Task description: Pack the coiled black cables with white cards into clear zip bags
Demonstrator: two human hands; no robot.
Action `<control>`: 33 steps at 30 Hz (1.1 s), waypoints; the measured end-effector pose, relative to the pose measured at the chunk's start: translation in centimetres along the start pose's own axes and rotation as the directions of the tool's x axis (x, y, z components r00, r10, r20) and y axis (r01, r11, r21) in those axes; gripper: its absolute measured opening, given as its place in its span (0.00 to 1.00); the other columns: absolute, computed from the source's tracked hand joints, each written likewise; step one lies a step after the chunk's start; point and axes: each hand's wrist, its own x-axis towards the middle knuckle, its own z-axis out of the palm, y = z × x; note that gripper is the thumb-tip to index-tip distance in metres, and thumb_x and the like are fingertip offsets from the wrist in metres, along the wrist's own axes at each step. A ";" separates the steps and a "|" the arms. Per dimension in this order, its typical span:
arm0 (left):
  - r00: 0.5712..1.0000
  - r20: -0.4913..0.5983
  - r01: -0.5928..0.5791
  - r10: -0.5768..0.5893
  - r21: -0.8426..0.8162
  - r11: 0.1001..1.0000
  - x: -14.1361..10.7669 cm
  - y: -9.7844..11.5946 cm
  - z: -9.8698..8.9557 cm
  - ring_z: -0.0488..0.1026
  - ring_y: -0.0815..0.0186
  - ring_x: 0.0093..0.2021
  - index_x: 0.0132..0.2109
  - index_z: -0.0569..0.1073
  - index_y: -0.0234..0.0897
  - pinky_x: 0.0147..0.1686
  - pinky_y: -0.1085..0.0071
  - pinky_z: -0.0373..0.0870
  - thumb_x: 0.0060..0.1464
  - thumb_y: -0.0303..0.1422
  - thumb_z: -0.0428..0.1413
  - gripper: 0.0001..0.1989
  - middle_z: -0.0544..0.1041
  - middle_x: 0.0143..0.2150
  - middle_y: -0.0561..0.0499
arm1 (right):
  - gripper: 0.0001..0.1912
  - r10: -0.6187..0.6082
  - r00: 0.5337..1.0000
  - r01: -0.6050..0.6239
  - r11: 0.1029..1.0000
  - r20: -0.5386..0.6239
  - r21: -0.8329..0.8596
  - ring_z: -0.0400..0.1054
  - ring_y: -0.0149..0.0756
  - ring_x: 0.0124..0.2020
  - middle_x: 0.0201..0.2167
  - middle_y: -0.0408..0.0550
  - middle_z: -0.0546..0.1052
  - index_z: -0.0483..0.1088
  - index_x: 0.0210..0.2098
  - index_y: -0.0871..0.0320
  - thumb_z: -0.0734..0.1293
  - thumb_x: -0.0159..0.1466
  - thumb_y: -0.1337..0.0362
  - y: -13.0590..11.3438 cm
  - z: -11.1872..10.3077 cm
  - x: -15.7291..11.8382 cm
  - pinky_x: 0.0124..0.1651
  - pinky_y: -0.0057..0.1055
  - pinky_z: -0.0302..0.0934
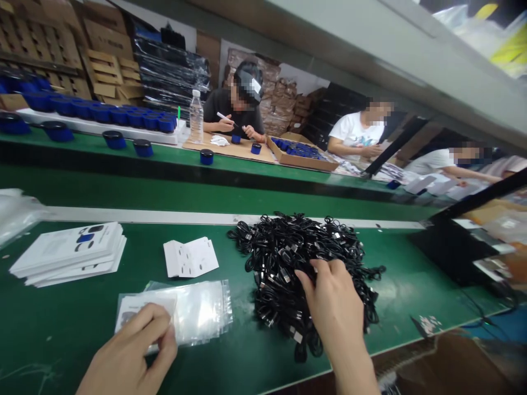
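My left hand point(138, 345) is pinched at the edge of a clear plastic bag point(138, 300) that holds a white printed leaflet. This bag lies on a stack of clear zip bags point(201, 312). Over a big heap of coiled black USB cables point(284, 274), my right hand point(335, 302) reaches down with thumb and fingers apart. Its fingertips are at the cables, and I see none held between them. Behind the bags lies a folded white leaflet point(191, 258), partly opened. A stack of white printed leaflets point(69, 252) is at the left.
Beyond the green table point(230, 362) runs a green belt point(181, 189). Blue round containers with black lids point(142, 147) stand along the far ledge. A shelf point(370, 60) slants overhead. Several co-workers sit opposite, one holding a pen point(224, 118). A black stand point(440, 247) is at the right.
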 end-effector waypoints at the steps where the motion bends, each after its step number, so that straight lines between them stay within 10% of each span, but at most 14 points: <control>1: 1.000 -0.005 0.007 -0.007 0.015 1.000 0.1 0.1 0.1 0.65 0.77 0.16 0.30 0.69 0.42 0.19 0.81 0.63 0.59 0.35 0.44 0.12 0.75 0.34 0.57 | 0.07 -0.017 1.000 0.016 0.999 -0.013 -0.045 0.68 0.51 0.32 0.30 0.55 0.70 0.73 0.35 0.65 0.67 0.60 0.65 0.7 0.6 0.1 0.25 0.37 0.62; 8: 1.000 -0.026 -0.011 0.009 -0.098 0.995 0.6 1.6 -0.4 0.70 0.74 0.25 0.29 0.67 0.41 0.21 0.79 0.62 0.62 0.38 0.42 0.16 0.69 0.34 0.55 | 0.05 -0.064 0.975 0.135 0.932 -0.215 0.336 0.69 0.45 0.39 0.35 0.54 0.73 0.65 0.34 0.57 0.61 0.65 0.62 0.7 1.0 0.2 0.41 0.40 0.64; 11: 0.999 -0.037 0.004 -0.010 -0.148 0.989 0.8 1.9 -0.6 0.69 0.74 0.24 0.30 0.67 0.41 0.18 0.79 0.60 0.62 0.40 0.42 0.16 0.68 0.36 0.54 | 0.02 0.077 0.993 0.031 0.558 -0.089 0.830 0.73 0.38 0.34 0.32 0.48 0.76 0.61 0.37 0.54 0.60 0.67 0.63 -1.9 -0.2 -1.0 0.37 0.33 0.66; 14: 0.998 -0.055 0.014 -0.024 -0.174 0.985 0.8 1.7 -0.5 0.71 0.74 0.26 0.30 0.69 0.41 0.23 0.80 0.65 0.62 0.40 0.44 0.15 0.69 0.38 0.54 | 0.07 -0.216 0.915 -0.312 0.157 0.341 0.937 0.70 0.32 0.23 0.23 0.40 0.72 0.64 0.42 0.55 0.56 0.69 0.63 -5.6 -1.0 -3.5 0.28 0.27 0.66; 18: 0.998 -0.051 0.034 -0.047 -0.236 0.971 0.4 1.2 -0.6 0.74 0.72 0.31 0.33 0.71 0.42 0.25 0.81 0.68 0.62 0.41 0.45 0.14 0.69 0.43 0.52 | 0.12 -0.592 0.701 -0.300 0.261 0.397 0.918 0.73 0.36 0.35 0.36 0.45 0.76 0.72 0.44 0.52 0.63 0.62 0.69 -9.1 -1.3 -5.4 0.39 0.30 0.67; 21: 0.995 -0.018 0.089 -0.097 -0.265 0.960 -0.1 1.2 -0.8 0.73 0.72 0.30 0.34 0.71 0.42 0.23 0.80 0.68 0.62 0.41 0.44 0.15 0.68 0.47 0.51 | 0.17 -0.617 0.710 -0.162 0.326 0.340 0.931 0.72 0.38 0.42 0.39 0.47 0.76 0.72 0.49 0.51 0.60 0.64 0.71 -9.8 -0.9 -5.3 0.46 0.32 0.64; 27: 0.983 -0.138 -0.122 0.120 -0.004 0.993 -0.6 0.6 0.5 0.75 0.64 0.44 0.40 0.71 0.44 0.40 0.72 0.74 0.61 0.34 0.46 0.10 0.69 0.51 0.48 | 0.22 -0.630 0.744 0.327 0.633 0.222 0.701 0.72 0.46 0.29 0.32 0.53 0.74 0.69 0.54 0.55 0.62 0.60 0.73 -10.8 0.5 -6.0 0.28 0.35 0.66; 33: 0.952 -0.155 -0.253 0.263 0.078 0.964 -0.7 1.0 1.0 0.75 0.64 0.44 0.45 0.70 0.43 0.41 0.70 0.75 0.58 0.30 0.48 0.10 0.68 0.52 0.45 | 0.26 -0.637 0.702 -0.010 0.439 0.319 0.898 0.71 0.36 0.39 0.38 0.47 0.74 0.67 0.53 0.52 0.61 0.57 0.76 -9.9 -0.3 -5.7 0.43 0.27 0.66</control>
